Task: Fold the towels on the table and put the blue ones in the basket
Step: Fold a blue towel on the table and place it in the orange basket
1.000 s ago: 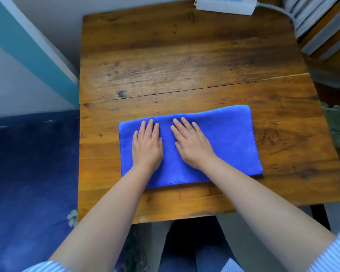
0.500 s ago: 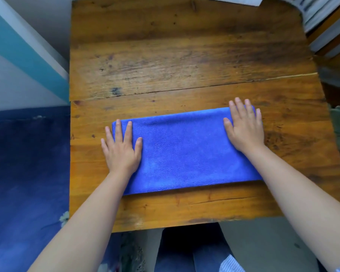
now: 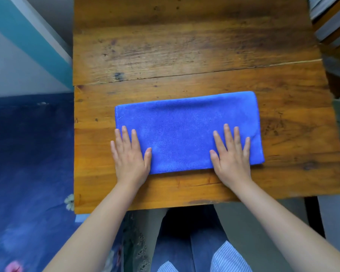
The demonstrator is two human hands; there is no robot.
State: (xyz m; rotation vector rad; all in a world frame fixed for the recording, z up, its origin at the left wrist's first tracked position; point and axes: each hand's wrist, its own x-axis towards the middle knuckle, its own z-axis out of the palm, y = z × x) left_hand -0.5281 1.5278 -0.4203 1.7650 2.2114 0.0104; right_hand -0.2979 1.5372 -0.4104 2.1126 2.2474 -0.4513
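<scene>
My left hand and right hand lie flat, fingers spread, gripping nothing. The folded blue towel lies under both on the counter, its long axis running left to right between them.

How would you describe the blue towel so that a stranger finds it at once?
Start at the wooden table. On its near half lies the blue towel, folded into a long flat rectangle, with the left hand and right hand flat on its near corners. It is the only cloth on the table.
</scene>
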